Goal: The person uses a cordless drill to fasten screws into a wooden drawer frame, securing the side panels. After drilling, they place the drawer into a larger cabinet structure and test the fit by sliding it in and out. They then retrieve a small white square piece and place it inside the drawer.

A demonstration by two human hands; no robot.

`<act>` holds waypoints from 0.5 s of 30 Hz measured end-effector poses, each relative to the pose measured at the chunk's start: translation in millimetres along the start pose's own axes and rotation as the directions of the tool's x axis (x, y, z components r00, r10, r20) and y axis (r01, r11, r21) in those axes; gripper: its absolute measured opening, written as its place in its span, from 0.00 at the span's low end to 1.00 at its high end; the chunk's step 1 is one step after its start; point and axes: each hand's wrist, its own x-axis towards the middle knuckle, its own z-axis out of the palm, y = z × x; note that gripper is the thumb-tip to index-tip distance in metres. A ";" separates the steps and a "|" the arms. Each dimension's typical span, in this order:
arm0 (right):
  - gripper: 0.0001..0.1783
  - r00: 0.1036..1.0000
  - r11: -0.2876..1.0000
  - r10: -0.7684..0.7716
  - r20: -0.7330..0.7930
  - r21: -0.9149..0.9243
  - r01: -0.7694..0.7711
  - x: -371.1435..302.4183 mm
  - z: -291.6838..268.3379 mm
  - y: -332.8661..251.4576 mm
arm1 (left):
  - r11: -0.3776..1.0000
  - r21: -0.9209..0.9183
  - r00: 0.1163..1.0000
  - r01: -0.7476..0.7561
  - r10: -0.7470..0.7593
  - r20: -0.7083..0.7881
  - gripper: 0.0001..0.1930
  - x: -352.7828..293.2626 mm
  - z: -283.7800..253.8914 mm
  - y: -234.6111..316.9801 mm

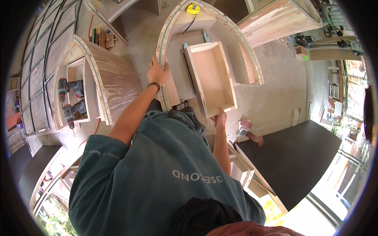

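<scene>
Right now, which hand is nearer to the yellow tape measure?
The left hand. It grips the cabinet's curved plywood edge, which runs up to the tape measure. The right hand holds the wooden drawer at its near end, farther away.

The drawer box (210,76) is a shallow open tray of pale plywood, four thin walls around a bare flat bottom, empty inside. It sits partway inside the cabinet carcass (165,35), slanted a little, its near end sticking out of the opening. The cabinet carcass is a plywood frame with striped layered edges and a thin green line along them, open towards the camera. The drawer box lies between its two side panels, nearer the left one.
</scene>
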 end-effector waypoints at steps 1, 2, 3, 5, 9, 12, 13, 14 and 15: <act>0.33 1.000 1.000 -0.024 0.010 -0.009 0.024 1.6 7.3 -2.9 | 1.000 0.005 1.000 -0.002 0.002 -0.007 0.41 -0.7 0.8 -1.7; 0.33 0.998 0.999 -0.051 0.026 -0.013 0.052 -5.2 25.6 -17.5 | 1.000 0.011 1.000 -0.008 0.008 -0.020 0.41 0.6 2.4 -4.4; 0.33 0.996 0.997 -0.079 0.042 -0.019 0.080 -11.5 40.1 -31.8 | 1.000 0.016 0.999 -0.012 0.013 -0.034 0.41 1.4 2.0 -5.4; 0.33 0.993 0.996 -0.090 0.075 -0.019 0.091 -16.5 55.7 -48.4 | 1.000 0.016 0.999 -0.012 0.012 -0.032 0.41 0.3 -0.4 -1.0; 0.34 0.996 0.995 -0.086 0.021 -0.054 0.087 -13.3 68.1 -52.0 | 1.000 0.011 1.000 -0.016 0.016 -0.006 0.41 -0.2 -3.4 1.8; 0.35 0.993 0.995 -0.097 0.062 0.007 0.096 -12.3 72.0 -54.9 | 0.998 -0.001 0.998 -0.055 0.055 -0.041 0.41 -0.6 -3.8 5.0; 0.35 0.992 0.996 -0.091 0.090 0.034 0.088 -7.2 74.7 -56.7 | 0.999 -0.001 0.998 -0.040 0.039 -0.039 0.40 1.6 -4.3 7.0; 0.36 0.990 0.995 -0.083 0.113 0.060 0.076 -2.5 75.5 -57.1 | 1.000 0.000 0.999 -0.023 0.023 -0.030 0.40 0.3 -4.7 9.2; 0.36 0.988 0.994 -0.075 0.134 0.086 0.064 0.1 74.2 -56.4 | 1.000 0.001 1.000 -0.008 0.008 -0.020 0.40 -1.3 -4.9 11.6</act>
